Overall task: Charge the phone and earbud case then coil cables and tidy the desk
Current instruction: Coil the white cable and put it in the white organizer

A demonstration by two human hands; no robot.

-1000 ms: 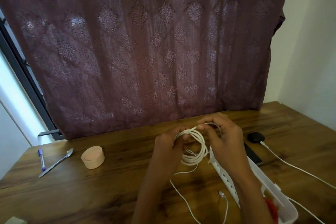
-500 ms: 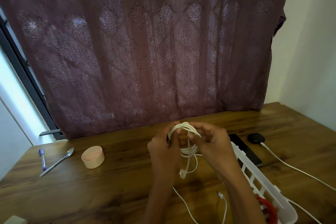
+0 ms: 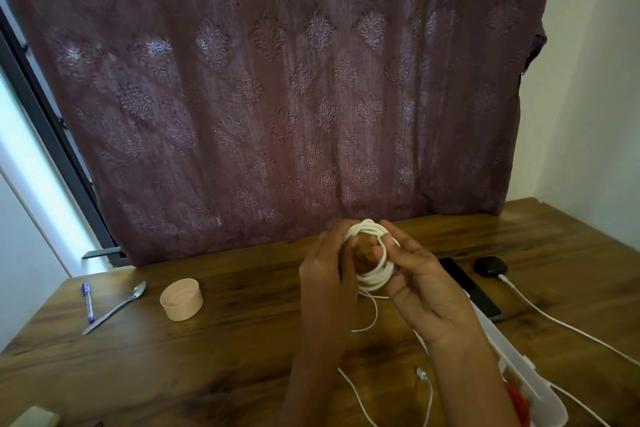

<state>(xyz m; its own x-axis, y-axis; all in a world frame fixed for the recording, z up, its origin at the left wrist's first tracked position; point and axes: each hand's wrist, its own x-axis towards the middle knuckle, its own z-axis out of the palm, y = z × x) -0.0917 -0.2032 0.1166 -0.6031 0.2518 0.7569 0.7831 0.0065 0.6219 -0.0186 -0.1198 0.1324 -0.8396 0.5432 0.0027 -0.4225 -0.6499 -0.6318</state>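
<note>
Cable coil (image 3: 376,276) held above the table (image 3: 242,340).
Our left hand (image 3: 325,277) and right hand (image 3: 427,288) clamp fingers (image 3: 403,243) round it.

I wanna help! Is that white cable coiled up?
Mostly coiled: the white cable loops between the left hand and right hand; a tail hangs loose.

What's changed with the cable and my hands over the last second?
The left hand and right hand wound the white cable coil tighter and lifted it slightly; its hanging tail is shorter. Both still grip it. Pen, spoon, cup, phone, earbud case unmoved.
</note>
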